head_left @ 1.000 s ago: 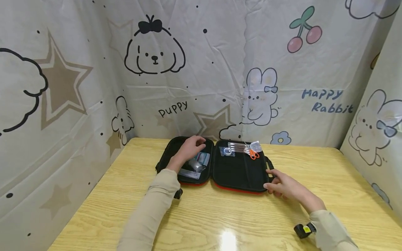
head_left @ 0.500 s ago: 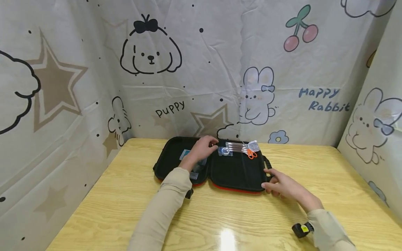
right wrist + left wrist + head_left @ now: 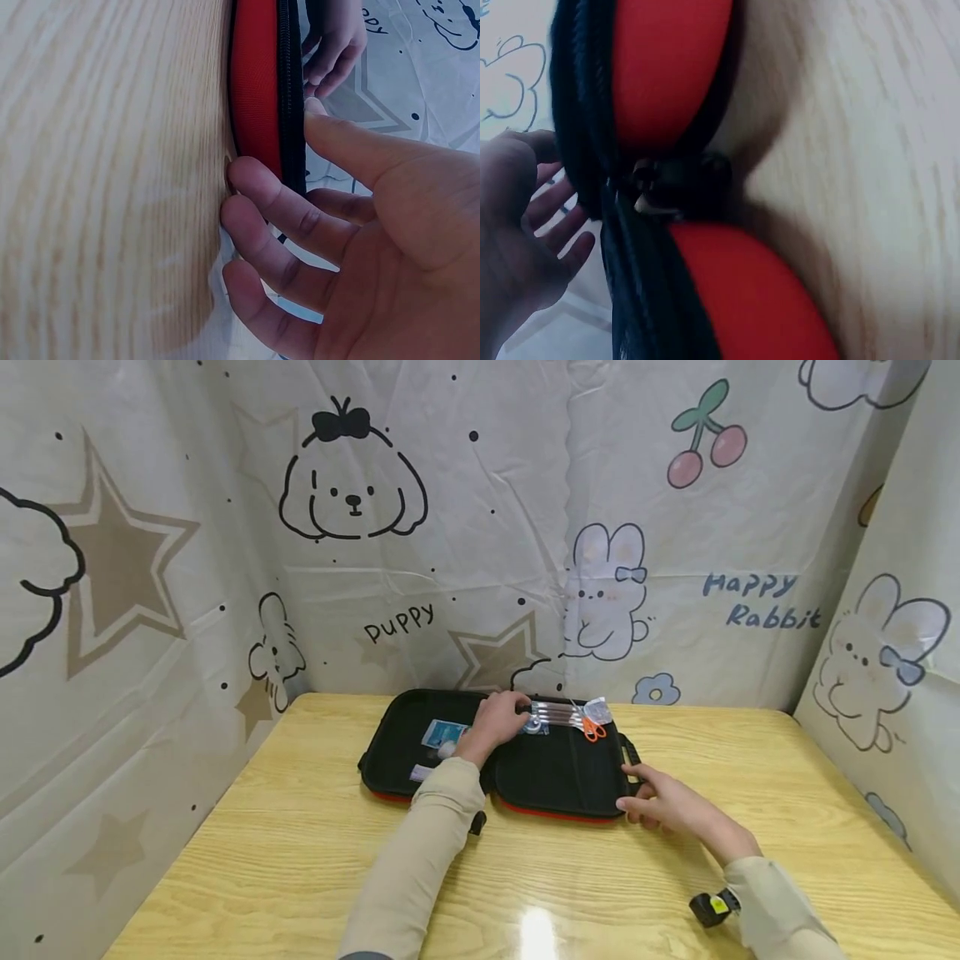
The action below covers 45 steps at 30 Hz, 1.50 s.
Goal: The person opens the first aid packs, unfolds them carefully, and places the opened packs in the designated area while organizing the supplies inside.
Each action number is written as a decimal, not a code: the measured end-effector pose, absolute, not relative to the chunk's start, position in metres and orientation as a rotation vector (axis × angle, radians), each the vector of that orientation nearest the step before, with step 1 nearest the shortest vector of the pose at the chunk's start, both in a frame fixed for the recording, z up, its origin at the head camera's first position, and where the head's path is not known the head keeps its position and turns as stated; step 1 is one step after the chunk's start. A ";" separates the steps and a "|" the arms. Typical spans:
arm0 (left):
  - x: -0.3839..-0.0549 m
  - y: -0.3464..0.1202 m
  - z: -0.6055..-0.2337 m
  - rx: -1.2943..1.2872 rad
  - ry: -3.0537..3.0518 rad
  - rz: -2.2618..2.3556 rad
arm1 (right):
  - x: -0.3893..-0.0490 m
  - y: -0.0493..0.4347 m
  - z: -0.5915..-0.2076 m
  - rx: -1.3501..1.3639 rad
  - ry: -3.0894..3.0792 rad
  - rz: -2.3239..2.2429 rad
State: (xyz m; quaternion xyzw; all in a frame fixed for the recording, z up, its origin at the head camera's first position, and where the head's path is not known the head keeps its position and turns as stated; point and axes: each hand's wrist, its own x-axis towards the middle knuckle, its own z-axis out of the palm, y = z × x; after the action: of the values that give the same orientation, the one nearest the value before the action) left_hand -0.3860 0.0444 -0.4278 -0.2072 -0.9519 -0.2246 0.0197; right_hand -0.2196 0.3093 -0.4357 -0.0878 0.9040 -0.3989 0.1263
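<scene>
While the left hand [image 3: 499, 720] hangs spread above the rounded, zippered case [image 3: 555, 777], the loosely spread right hand [image 3: 675, 802] touches it.

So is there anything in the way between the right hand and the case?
Nothing visible. The right hand is already at the edge of the case, and the right wrist view shows its thumb right by the rim with nothing in between.
</scene>
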 end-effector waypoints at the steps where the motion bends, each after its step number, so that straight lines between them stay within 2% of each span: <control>1: -0.386 0.046 -0.429 -0.621 -2.960 -0.665 | -0.219 0.309 -0.436 -0.252 2.626 -1.166; 10: -0.388 0.055 -0.437 -0.634 -3.004 -0.265 | -0.218 0.309 -0.433 -0.244 2.628 -1.147; 15: -0.388 0.054 -0.440 -0.674 -2.966 -0.202 | -0.218 0.310 -0.432 -0.232 2.621 -1.143; 34: -0.390 0.034 -0.424 -0.667 -2.890 -0.734 | -0.221 0.311 -0.433 -0.215 2.621 -1.128; 45: -0.390 0.009 -0.412 -0.672 -2.850 -0.756 | -0.219 0.310 -0.433 -0.207 2.622 -1.126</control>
State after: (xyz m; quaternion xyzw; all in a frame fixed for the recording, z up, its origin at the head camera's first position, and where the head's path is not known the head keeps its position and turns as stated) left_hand -0.3900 0.0094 -0.4116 -0.2220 -0.9407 -0.2495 0.0589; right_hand -0.2193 0.3098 -0.4332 -0.0716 0.9075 -0.3896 0.1398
